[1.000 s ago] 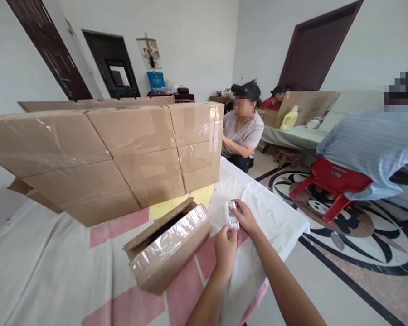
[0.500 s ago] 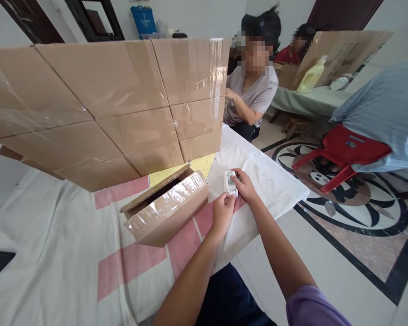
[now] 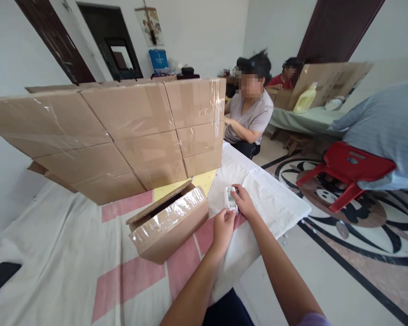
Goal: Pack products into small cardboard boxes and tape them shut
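Note:
A small white device [image 3: 228, 202] with a greyish panel on its face is near the right edge of the cloth-covered surface. My right hand [image 3: 244, 202] grips its right side, thumb laid over the panel. At the near end, my left hand [image 3: 223, 227] is closed, fingertips pinched against the device's lower edge; whether they hold a smaller part is too small to tell. To the left of my hands lies a brown cardboard box [image 3: 177, 235], its top flap partly raised and shiny tape along one side.
A wall of taped cardboard [image 3: 146, 131] stands behind the box. Beyond it a person [image 3: 250, 113] in a grey top crouches. To the right are a red plastic stool [image 3: 357, 167], with someone in light blue on it, and a yellow bottle [image 3: 305, 99] on another table. A dark flat object [image 3: 2, 277] lies far left.
My view has tilted up, so everything appears lower in the picture and more of the back wall shows. Both hands stay on the white device with nearly the same grip.

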The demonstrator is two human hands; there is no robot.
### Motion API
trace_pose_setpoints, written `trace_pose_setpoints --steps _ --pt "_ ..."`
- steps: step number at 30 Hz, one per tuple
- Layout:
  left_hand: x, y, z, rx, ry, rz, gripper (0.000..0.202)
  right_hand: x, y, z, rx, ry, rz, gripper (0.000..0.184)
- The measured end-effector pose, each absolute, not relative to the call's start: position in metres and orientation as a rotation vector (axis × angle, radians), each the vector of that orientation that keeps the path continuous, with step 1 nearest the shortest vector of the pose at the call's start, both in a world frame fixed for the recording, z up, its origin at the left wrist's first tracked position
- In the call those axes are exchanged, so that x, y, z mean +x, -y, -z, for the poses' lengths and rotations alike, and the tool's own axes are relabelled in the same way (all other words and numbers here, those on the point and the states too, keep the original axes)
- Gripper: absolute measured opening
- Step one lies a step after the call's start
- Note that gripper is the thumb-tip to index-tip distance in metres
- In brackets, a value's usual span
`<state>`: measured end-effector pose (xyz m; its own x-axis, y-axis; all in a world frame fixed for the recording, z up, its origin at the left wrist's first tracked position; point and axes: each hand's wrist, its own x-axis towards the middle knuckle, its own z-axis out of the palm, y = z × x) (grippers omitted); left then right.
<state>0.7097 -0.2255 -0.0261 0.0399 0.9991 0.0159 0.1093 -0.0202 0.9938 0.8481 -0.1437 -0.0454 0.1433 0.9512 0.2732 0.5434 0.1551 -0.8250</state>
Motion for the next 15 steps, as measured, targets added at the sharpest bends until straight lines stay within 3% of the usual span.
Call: trace_pose_setpoints --steps 15 --pt "0.7174 0.2242 0.0352 1.406 -1.304 -1.174 0.033 0.8403 0.1446 0.0352 -1.458 1.428 -0.530 0.041"
